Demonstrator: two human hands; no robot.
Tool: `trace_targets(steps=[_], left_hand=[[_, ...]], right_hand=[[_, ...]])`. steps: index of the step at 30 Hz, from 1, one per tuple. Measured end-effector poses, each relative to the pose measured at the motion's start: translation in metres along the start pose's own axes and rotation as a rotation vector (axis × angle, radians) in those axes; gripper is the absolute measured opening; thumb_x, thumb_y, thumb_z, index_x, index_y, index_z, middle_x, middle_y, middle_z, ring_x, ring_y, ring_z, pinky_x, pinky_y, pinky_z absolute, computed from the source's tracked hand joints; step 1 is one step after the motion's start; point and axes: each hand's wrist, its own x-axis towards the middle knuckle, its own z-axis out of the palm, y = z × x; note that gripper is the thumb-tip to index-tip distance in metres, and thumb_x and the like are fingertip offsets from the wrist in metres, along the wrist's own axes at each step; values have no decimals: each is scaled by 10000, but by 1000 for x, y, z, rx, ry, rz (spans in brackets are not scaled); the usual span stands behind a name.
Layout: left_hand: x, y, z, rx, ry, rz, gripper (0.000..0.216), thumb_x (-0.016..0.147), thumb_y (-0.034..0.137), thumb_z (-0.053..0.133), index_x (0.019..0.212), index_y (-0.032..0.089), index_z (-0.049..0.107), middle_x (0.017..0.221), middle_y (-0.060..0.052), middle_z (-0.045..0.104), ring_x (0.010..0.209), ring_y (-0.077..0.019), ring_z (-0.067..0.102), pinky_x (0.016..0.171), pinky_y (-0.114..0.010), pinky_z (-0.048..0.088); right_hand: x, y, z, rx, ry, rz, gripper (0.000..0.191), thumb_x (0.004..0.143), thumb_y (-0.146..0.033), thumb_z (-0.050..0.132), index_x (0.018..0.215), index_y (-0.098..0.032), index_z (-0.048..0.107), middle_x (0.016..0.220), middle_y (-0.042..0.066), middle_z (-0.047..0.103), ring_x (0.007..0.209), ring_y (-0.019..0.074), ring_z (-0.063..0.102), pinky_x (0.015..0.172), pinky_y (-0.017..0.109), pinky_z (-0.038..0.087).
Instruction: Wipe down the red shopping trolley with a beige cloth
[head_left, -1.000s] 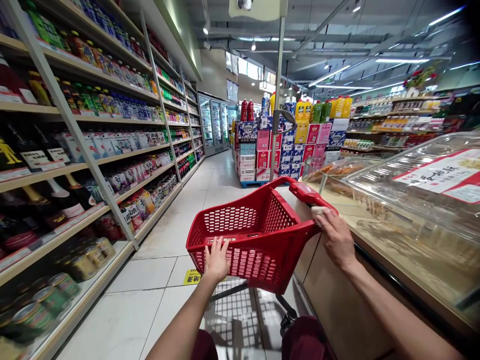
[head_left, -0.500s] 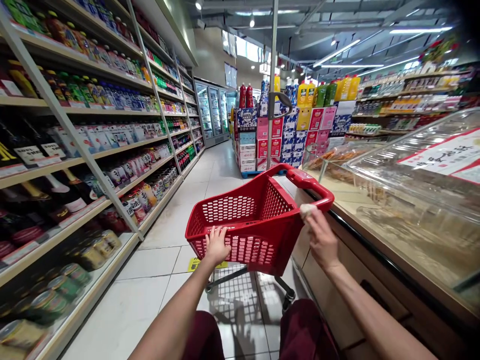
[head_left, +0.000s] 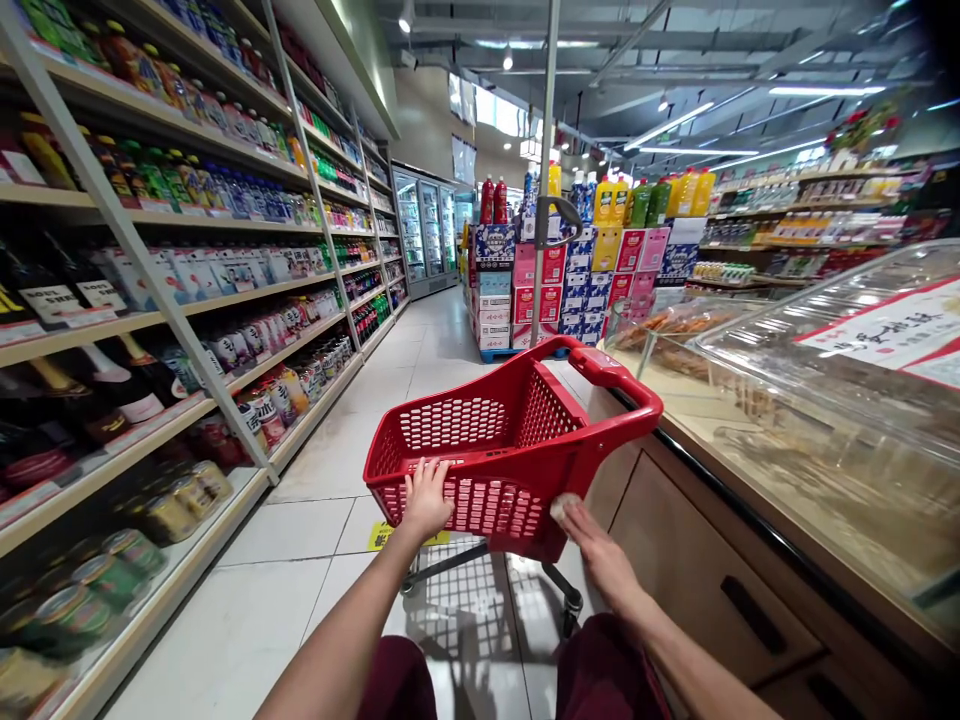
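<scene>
Lowered from the handle (head_left: 643,402), the right hand (head_left: 600,555) pinches a pale wad (head_left: 564,507) at the lower rear of the red cart (head_left: 480,505), left hand (head_left: 427,502) gripping its rim, on the floor (head_left: 292,545) beside the surface (head_left: 694,418)'s front edge, work seemingly underway, remainder unclear.

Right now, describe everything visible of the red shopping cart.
The red shopping cart has a plastic-looking perforated basket, a looped handle toward the counter, dark legs and wheels. It stands upright on floor tiles. The left hand rests on its near rim; the right hand holds a whitish wad apparently touching its side below the handle.
</scene>
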Motion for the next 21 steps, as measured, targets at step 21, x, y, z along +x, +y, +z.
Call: trace_targets(steps=[21], left_hand=[[-21,-65,-26,6,-15,-72,661,678,96,411,1323,195,306,1422,-42,278,1323,-204,176,1069,-468,163]], right_hand=[[26,-72,79,135,-151,-170,544,830,-50,314,1299,-319,368,1274,-27,488,1218,131,387,1016,308,378]])
